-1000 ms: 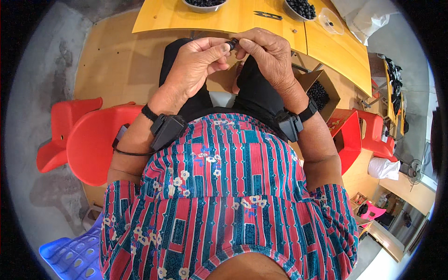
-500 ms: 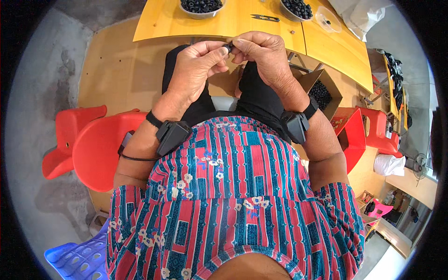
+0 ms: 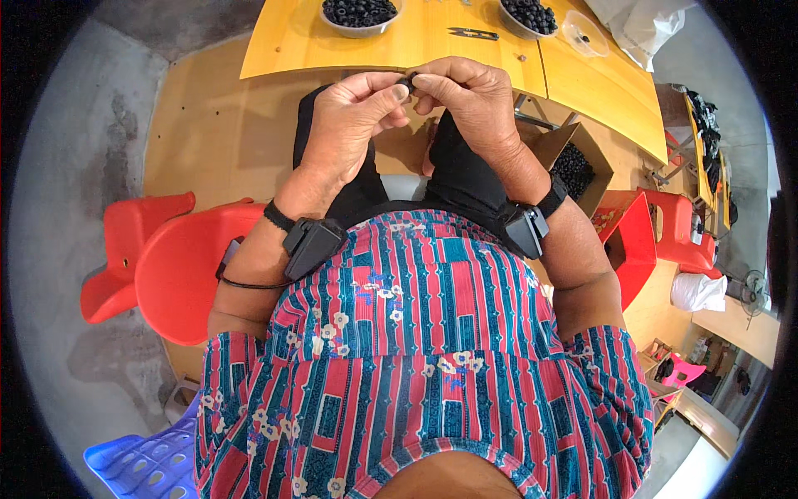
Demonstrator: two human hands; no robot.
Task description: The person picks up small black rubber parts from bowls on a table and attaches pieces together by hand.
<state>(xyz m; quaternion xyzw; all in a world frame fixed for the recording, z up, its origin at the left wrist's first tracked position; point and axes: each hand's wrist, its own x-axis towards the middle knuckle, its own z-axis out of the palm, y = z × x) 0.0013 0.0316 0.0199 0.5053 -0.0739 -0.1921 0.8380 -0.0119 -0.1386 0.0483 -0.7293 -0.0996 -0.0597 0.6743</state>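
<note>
A small black part (image 3: 407,84) is pinched between my two hands, just in front of the table's near edge. My left hand (image 3: 353,116) has thumb and forefinger closed on it from the left. From the right, my right hand (image 3: 470,100) grips it the same way. Fingertips cover most of the part, so its exact shape does not show. Beyond my hands on the yellow table (image 3: 291,41) stands a clear bowl (image 3: 362,32) heaped with small black rings. A second bowl (image 3: 532,35) of black pieces is farther right, with thread snips (image 3: 473,33) lying between the bowls.
A clear lid (image 3: 585,35) lies on the table at right, near a white plastic bag (image 3: 644,33). Under the table's right side is a cardboard box (image 3: 600,176) of black pieces. Red chairs (image 3: 199,266) stand at my left, a red stool (image 3: 625,241) at right.
The hands keep their pinch on the small black part, with only slight finger movement. The whole view has shifted a little.
</note>
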